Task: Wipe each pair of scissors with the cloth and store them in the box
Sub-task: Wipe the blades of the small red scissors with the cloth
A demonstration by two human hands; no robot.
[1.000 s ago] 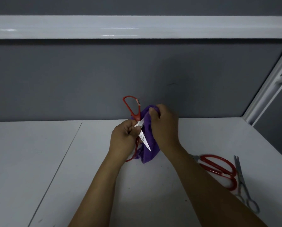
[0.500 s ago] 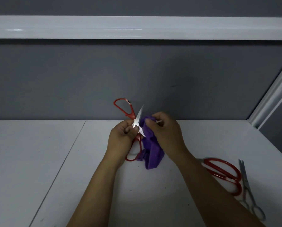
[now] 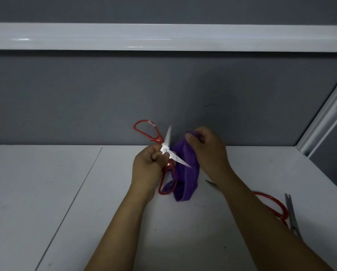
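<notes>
Both of my hands are raised over the white counter [image 3: 66, 202], in front of the grey back wall [image 3: 85, 94]. My left hand [image 3: 147, 170] is curled tight round the red-handled scissors [image 3: 165, 150] just below the pivot, my fingers wrapped over the shank of the lower handle. The scissors are spread wide. One blade points up, blurred at its tip, and the other slants down to the right across the cloth. One red loop sticks up to the left above my knuckles. The other loop hangs below my hand, and purple shows through it.

My right hand [image 3: 208, 151] pinches the top of the purple cloth [image 3: 186, 177] between thumb and curled fingers, just right of the blades. The cloth drapes down from that pinch in a loose fold behind the lower blade. Its bottom end is low over the counter, but I cannot tell whether it touches the surface.

On the counter well off to my right lies a second red pair [image 3: 275, 204], mostly hidden under my right forearm. Its loops show on the far side of the arm and its dark tip pokes out near my wrist. Just beside those loops, further right, lies a slim silver pair [image 3: 292, 214], blades pointing away from me. A white rail [image 3: 163, 36] runs across the wall above, and a white frame post [image 3: 324, 118] slants up at the right edge.
</notes>
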